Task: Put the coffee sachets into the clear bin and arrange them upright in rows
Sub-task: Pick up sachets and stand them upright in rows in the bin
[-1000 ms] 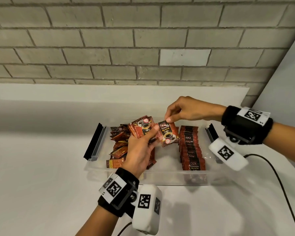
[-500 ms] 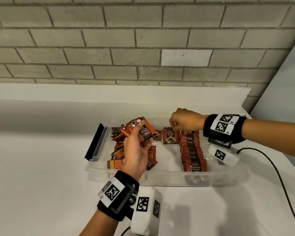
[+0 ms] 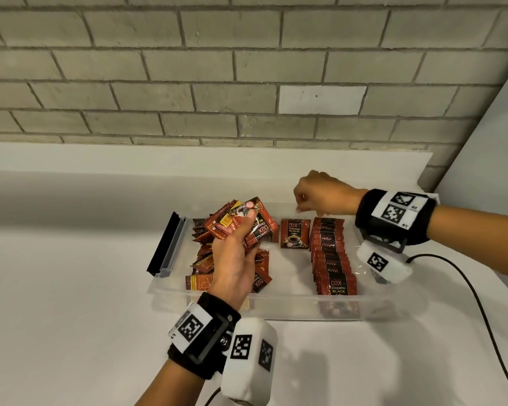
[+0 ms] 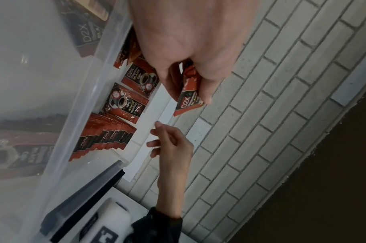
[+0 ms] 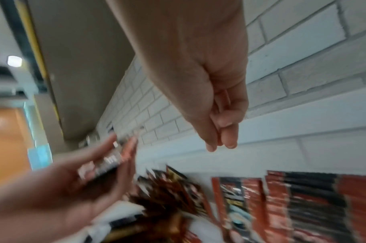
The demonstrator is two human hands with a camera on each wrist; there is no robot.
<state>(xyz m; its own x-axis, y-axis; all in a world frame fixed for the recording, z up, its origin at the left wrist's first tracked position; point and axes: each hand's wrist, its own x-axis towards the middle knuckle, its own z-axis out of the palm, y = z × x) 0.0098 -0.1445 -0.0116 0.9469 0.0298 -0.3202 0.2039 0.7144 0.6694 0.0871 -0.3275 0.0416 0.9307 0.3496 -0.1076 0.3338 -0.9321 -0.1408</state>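
Note:
A clear bin (image 3: 276, 307) stands on the white counter. My left hand (image 3: 247, 227) hovers over its left half and grips a fanned bunch of red-and-black coffee sachets (image 3: 238, 219), also the bunch of sachets (image 4: 188, 98) in the left wrist view. My right hand (image 3: 301, 205) hangs over the bin's back wall with loosely curled fingers and holds nothing. Just below it a single sachet (image 3: 295, 233) stands upright against the back. A row of upright sachets (image 3: 332, 259) fills the right side. A loose pile of sachets (image 3: 201, 259) lies at the left.
A black latch (image 3: 166, 244) flanks the bin's left end. A black cable (image 3: 481, 303) trails over the counter at the right. The grey brick wall (image 3: 247, 68) and a white ledge (image 3: 188, 159) rise close behind the bin.
My right hand carried one sachet from the left hand's bunch down to the bin's back, stood it there and let go, then lifted slightly. The left hand kept its bunch.

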